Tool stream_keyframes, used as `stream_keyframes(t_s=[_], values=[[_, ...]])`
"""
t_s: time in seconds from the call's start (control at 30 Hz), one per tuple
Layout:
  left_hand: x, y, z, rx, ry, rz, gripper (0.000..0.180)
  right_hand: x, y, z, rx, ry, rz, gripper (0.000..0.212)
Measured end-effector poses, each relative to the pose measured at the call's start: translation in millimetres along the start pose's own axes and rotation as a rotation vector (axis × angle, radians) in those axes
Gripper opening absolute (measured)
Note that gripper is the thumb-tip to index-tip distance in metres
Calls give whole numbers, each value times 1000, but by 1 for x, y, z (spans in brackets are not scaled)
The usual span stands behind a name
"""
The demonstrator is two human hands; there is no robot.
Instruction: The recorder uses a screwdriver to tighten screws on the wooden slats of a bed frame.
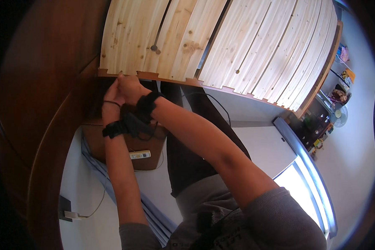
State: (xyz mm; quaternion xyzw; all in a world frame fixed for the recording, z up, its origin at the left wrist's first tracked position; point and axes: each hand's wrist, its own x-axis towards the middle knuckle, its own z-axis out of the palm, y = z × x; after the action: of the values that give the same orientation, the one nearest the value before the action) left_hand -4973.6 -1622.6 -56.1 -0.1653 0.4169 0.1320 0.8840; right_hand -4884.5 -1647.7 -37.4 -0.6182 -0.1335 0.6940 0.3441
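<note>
Pale wooden bed slats point(183, 46) with dark knots fill the upper part of the view, lying on a brown bed frame rail point(166, 77). Both hands meet at the near left corner of the slats, by that rail. My left hand point(114, 95) is closed, its fingertips up against the slat ends. Pressed beside it, my right hand point(131, 88) has curled fingers, also at the rail. Whatever they grip is hidden behind the knuckles. Black straps with a dark box point(135, 124) sit around the wrists.
A dark wooden headboard point(50, 91) rises at the left. Below the arms stands a brown cabinet point(108, 141) with a white remote control point(140, 154) on it. A charger point(73, 215) with a cable is plugged in at lower left. A fan point(339, 116) and cluttered shelves stand at right.
</note>
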Motion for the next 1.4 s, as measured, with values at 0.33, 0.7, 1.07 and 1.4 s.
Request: stream_keyframes(t_s=[0.33,0.7,1.07,1.4], values=[[-54,-8,11,2,327,133,31,9,-47,68,-1652,-49,2,17],[-65,-14,-4,0,225,141,28,-44,-71,65,-2009,-589,-325,8],[-22,-9,20,18,291,32,29,-32,-22,-33,-70,-318,49,33],[-57,-22,-19,-77,226,99,31,-54,-90,23,-1279,-246,120,19]])
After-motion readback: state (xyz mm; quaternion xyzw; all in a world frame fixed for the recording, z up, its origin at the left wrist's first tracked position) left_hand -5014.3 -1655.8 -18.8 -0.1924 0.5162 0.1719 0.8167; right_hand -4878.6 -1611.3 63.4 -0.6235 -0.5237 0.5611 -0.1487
